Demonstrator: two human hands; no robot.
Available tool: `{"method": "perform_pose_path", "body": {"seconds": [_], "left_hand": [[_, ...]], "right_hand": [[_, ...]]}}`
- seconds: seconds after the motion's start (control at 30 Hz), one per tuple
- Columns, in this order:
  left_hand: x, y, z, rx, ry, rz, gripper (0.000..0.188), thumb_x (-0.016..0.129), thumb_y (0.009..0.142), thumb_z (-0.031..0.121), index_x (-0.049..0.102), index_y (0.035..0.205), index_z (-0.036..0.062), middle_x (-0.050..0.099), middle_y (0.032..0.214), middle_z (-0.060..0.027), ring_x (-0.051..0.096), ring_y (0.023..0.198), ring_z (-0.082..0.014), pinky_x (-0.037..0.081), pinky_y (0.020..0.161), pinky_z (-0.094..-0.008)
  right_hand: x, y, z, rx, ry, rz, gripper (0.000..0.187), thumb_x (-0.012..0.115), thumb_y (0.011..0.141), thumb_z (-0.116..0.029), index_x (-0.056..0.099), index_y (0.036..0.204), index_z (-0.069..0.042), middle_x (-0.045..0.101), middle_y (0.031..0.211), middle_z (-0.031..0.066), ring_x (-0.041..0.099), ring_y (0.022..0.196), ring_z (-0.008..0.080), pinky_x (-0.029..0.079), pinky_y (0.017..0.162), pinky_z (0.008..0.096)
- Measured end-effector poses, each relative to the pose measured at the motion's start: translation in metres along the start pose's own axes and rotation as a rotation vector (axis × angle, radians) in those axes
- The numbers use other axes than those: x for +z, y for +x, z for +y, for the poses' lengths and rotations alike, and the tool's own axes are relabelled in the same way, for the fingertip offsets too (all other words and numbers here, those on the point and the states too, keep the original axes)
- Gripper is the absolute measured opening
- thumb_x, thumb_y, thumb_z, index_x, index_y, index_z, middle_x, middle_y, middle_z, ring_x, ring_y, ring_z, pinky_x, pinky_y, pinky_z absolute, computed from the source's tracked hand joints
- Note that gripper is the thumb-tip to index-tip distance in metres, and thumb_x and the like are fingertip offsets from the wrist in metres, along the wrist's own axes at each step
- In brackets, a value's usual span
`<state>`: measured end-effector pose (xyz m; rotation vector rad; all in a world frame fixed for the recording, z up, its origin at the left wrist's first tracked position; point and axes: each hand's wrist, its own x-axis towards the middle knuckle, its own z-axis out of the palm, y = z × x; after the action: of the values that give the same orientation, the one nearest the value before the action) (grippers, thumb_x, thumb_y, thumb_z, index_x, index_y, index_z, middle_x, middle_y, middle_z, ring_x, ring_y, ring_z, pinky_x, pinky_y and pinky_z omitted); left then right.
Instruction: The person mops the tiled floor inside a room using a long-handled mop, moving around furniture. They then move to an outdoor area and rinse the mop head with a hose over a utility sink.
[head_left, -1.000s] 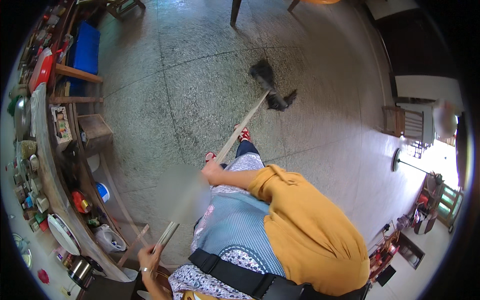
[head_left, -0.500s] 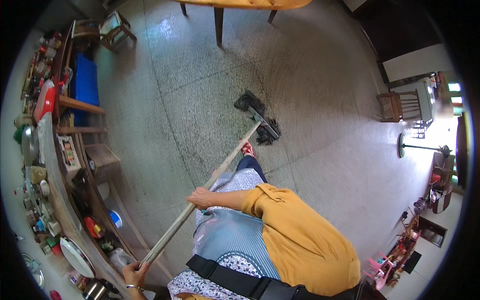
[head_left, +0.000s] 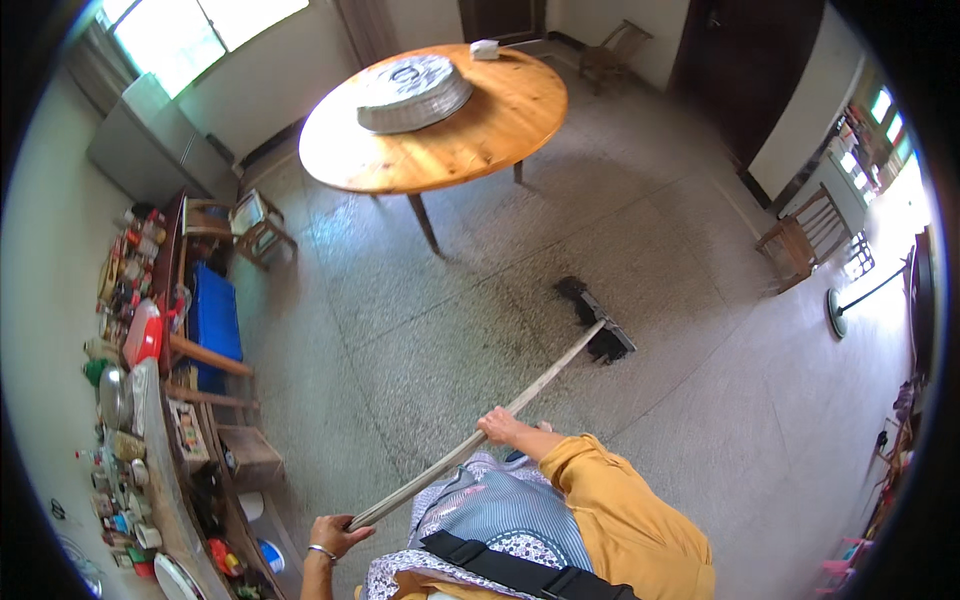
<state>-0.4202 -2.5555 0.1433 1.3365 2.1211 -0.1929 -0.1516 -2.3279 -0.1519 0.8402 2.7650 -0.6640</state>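
A mop [head_left: 545,380] with a long pale wooden handle slants from lower left to the middle of the floor. Its dark, shaggy head [head_left: 600,325] lies flat against the speckled floor, ahead and a little to the right. My left hand [head_left: 342,535], with a bracelet at the wrist, is closed round the top end of the handle. Farther down the handle, my right hand [head_left: 498,425] grips it with fingers wrapped. The right arm wears a mustard sleeve, and a striped apron covers my front.
Ahead stands a round wooden table [head_left: 520,110] bearing a large silvery covered round object [head_left: 415,95]. Cluttered shelves [head_left: 165,430] run along the left, with a small chair [head_left: 262,225] beyond. At right are a wooden chair [head_left: 800,245] and a round-based stand [head_left: 837,313].
My view has tipped up, bringing the whole table and window in. The mop head has moved forward and right across the floor, both hands still on the handle.
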Motion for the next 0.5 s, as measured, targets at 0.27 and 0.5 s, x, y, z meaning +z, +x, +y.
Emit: {"method": "perform_pose_path", "body": {"seconds": [0.27, 0.5], "left_hand": [[-0.058, 0.069, 0.02, 0.008, 0.674, -0.176, 0.021, 0.047, 0.068, 0.024, 0.061, 0.081, 0.0184, 0.06, 0.079, -0.0117, 0.057, 0.076, -0.0287, 0.045, 0.066, -0.0398], [-0.085, 0.189, 0.219, 0.278, 0.686, -0.315, 0.023, 0.049, 0.062, 0.018, 0.061, 0.082, 0.0159, 0.06, 0.081, -0.0108, 0.056, 0.08, -0.0293, 0.044, 0.071, -0.0373]], "right_hand": [[-0.088, -0.082, 0.034, -0.029, 0.29, 0.186, 0.018, 0.053, 0.062, -0.018, 0.059, 0.078, -0.012, 0.059, 0.072, 0.0129, 0.057, 0.072, 0.0295, 0.046, 0.063, 0.0384], [-0.125, -0.211, 0.168, 0.478, 0.378, -0.084, 0.027, 0.054, 0.061, -0.024, 0.062, 0.077, -0.003, 0.059, 0.08, 0.0177, 0.057, 0.08, 0.0288, 0.046, 0.067, 0.0362]]}}
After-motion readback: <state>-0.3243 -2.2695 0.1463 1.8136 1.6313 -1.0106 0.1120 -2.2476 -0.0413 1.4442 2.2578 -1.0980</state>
